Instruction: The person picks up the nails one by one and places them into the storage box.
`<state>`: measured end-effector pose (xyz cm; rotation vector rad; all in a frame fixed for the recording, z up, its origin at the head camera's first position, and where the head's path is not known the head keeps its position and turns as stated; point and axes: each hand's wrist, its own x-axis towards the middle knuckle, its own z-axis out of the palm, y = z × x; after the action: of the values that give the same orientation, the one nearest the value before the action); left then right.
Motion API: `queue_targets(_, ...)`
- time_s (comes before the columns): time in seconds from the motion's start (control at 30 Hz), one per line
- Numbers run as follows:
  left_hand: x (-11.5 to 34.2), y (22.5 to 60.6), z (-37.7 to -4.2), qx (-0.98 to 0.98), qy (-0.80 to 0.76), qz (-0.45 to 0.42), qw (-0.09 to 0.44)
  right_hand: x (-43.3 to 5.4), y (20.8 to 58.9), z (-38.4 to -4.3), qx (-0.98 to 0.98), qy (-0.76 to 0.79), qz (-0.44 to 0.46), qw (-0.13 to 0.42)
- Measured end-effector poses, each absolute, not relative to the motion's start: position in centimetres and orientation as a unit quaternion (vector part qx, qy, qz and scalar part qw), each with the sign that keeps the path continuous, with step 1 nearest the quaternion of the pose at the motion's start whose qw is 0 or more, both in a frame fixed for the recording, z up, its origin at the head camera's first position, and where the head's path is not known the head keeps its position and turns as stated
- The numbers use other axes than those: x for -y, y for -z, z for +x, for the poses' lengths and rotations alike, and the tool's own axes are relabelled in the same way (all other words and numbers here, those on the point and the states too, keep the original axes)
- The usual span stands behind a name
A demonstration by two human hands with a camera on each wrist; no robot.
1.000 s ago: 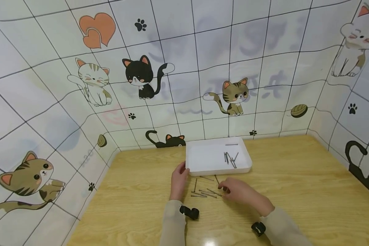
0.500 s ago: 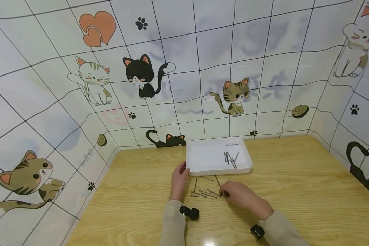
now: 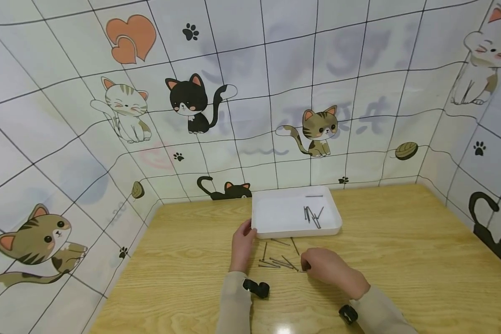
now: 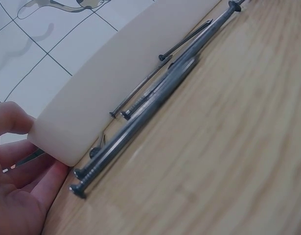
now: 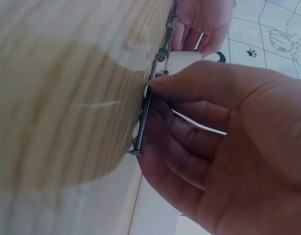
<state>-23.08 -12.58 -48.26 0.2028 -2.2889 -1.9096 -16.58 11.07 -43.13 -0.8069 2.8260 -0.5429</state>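
My left hand [image 3: 243,246] holds the near left corner of a white tray [image 3: 275,213]. Thumb and fingers lie on either side of that corner in the left wrist view. Several steel nails [image 4: 140,122] lie on the wood in front of the tray's wall. To the right of these loose nails, my right hand [image 3: 327,266] is down at the tabletop. Its thumb and fingers pinch a nail [image 5: 143,120], whose flat head sticks out below the thumb in the right wrist view. The curled fingers hide part of its shaft.
Inside the tray, several nails [image 3: 313,215] lie toward the right side, and one nail [image 3: 314,196] rests near the back. The tray stands near the back edge of the wooden table [image 3: 183,260]. Behind rises a wall [image 3: 242,106] covered in cat-print sheeting.
My right hand has shifted slightly toward me, and a nail end now shows at its fingertips, apart from the loose nails. My left hand and the tray stay in place.
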Motion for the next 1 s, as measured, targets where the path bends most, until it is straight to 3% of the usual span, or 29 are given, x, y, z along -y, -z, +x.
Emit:
queue_targets(0.37,12.59,48.15,-22.78,0.76,0.641,0.076,0.075,-11.33,42.7,-16.45,-0.946,0.172,-0.253,0.106)
queue_targets(1.0,12.46,47.92,-22.81,0.759,0.643,0.071,0.075,-11.97,42.17,-16.34,-0.956,0.151,-0.236,0.09)
